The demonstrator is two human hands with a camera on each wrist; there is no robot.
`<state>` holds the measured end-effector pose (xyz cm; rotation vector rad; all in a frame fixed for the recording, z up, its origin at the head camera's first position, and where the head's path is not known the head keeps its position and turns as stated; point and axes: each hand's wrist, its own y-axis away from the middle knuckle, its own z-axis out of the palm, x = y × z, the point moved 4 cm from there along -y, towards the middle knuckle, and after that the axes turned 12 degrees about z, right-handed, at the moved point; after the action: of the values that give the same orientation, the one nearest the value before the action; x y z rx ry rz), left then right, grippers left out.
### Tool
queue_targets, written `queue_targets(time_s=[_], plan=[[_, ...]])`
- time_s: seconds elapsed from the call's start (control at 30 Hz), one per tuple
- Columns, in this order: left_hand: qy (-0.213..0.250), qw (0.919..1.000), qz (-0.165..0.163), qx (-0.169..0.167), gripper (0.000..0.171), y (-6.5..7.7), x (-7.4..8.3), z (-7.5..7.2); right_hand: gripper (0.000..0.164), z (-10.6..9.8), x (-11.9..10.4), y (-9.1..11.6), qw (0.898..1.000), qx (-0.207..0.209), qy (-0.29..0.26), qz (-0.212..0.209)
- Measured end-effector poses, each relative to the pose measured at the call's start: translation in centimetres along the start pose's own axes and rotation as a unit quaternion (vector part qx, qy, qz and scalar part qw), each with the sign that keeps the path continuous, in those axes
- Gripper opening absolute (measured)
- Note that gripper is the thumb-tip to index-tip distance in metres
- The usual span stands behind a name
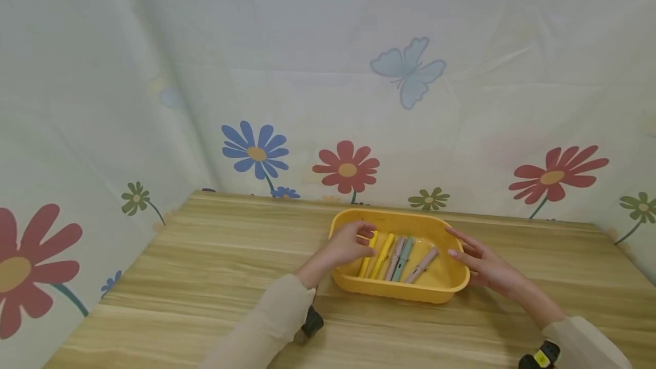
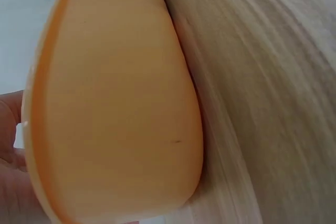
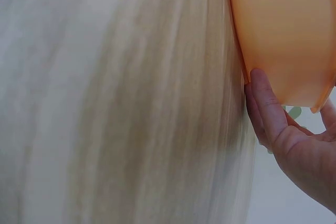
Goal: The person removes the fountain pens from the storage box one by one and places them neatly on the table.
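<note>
A yellow plastic tray (image 1: 389, 289) sits on the table, with several capped pens lying in it. Two yellow pens (image 1: 381, 258) are at its left, then a pale mauve pen, a teal pen (image 1: 403, 259) and another mauve pen (image 1: 422, 265). Over the tray's left end, my left hand (image 1: 348, 244) hangs above the yellow pens with loosely bent fingers; nothing shows in its grasp. My right hand (image 1: 487, 269) holds the tray's right end, thumb at the rim. In the right wrist view, that hand's fingers (image 3: 270, 111) lie against the tray's outer wall (image 3: 286, 35).
The wood-grain table (image 1: 246, 232) extends on both sides of the tray. Behind it hangs a pale cloth (image 1: 307, 95) printed with flowers and a butterfly, and it also covers the left side. Black wrist devices (image 1: 311, 322) sit at both cuffs.
</note>
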<state>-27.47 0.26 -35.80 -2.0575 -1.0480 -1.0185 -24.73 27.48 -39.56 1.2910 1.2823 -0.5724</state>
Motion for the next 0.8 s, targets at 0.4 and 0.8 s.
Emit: queue_targets(time_s=[0.4,0.8], plan=[[-0.029,0.9989,-0.030,-0.020,0.048,-1.6,-1.2,0.9,0.065,0.0,-0.1,0.0,1.000,0.001,-0.001,0.001],[-0.102,0.9923,-0.061,-0.033,0.049,-1.9,-2.0,1.3,0.065,-0.1,0.0,-0.1,1.000,-0.002,-0.005,0.002]])
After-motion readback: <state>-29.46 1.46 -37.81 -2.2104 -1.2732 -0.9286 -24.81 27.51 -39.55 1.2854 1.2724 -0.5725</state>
